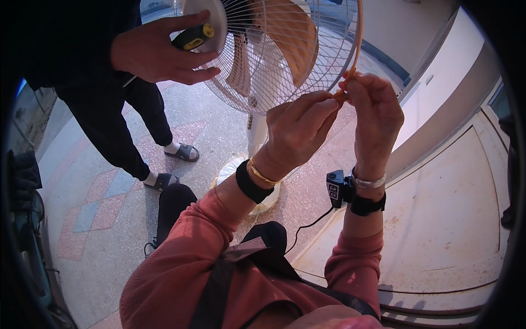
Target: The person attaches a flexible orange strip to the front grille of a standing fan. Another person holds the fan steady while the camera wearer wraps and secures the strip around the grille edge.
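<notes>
A standing fan [253,127] with a white wire guard and tan blades [307,46] stands in front of me. An orange-yellow strip [359,38] runs along the right rim of the guard. At the rim's lower right, my left hand [296,131] is closed, thumb and fingers pinching the strip's lower end. My right hand [378,107] pinches the same strip just above and to the right, so the fingertips of both hands nearly meet. Fingers partly hide what lies between them. Another person's hand [164,52] holds a screwdriver [193,37] with a dark green and yellow handle against the guard's front.
The other person's legs [109,120] and sandals stand at the left. The fan's round white base [268,205] rests on a speckled, patterned floor [98,219]. A pale panelled door [438,208] lies to the right. A black cable [307,225] hangs from a small device [337,189] at my right wrist.
</notes>
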Demonstrator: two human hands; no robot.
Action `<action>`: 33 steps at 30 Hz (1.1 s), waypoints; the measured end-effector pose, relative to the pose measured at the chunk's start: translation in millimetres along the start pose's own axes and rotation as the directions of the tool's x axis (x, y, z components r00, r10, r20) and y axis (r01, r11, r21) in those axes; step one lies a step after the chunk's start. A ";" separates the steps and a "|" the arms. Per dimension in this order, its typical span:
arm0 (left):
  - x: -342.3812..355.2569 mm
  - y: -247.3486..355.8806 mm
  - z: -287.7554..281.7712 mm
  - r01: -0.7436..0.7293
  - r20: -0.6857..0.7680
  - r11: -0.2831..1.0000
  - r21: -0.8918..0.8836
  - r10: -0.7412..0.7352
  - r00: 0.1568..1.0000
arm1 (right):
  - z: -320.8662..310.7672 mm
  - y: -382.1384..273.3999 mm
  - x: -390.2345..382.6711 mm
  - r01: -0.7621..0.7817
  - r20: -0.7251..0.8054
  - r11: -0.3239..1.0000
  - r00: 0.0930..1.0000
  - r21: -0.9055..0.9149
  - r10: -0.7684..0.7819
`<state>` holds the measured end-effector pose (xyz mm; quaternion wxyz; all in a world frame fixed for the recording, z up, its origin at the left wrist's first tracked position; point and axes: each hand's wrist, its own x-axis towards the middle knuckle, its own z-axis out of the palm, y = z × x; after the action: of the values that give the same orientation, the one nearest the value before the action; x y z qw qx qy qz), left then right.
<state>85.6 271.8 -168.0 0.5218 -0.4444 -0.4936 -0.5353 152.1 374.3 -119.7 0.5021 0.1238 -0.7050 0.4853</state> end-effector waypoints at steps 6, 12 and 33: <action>0.3 0.0 -0.1 0.010 -0.017 1.000 -0.007 -0.010 1.000 | 2.0 3.4 0.1 0.025 -0.001 0.999 1.000 0.030 -0.025; -0.1 -2.3 -0.8 0.007 -0.016 1.000 -0.015 -0.007 1.000 | 3.9 2.8 0.5 0.051 -0.017 0.996 0.998 -0.074 -0.053; 4.4 8.6 -6.3 0.043 -0.012 0.998 -0.037 -0.044 0.999 | 9.1 -4.9 -5.7 0.038 -0.055 0.996 0.998 -0.079 -0.042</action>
<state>94.1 265.2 -163.9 0.5048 -0.4397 -0.4900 -0.5583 152.7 362.8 -121.9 0.5359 0.1046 -0.7064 0.4505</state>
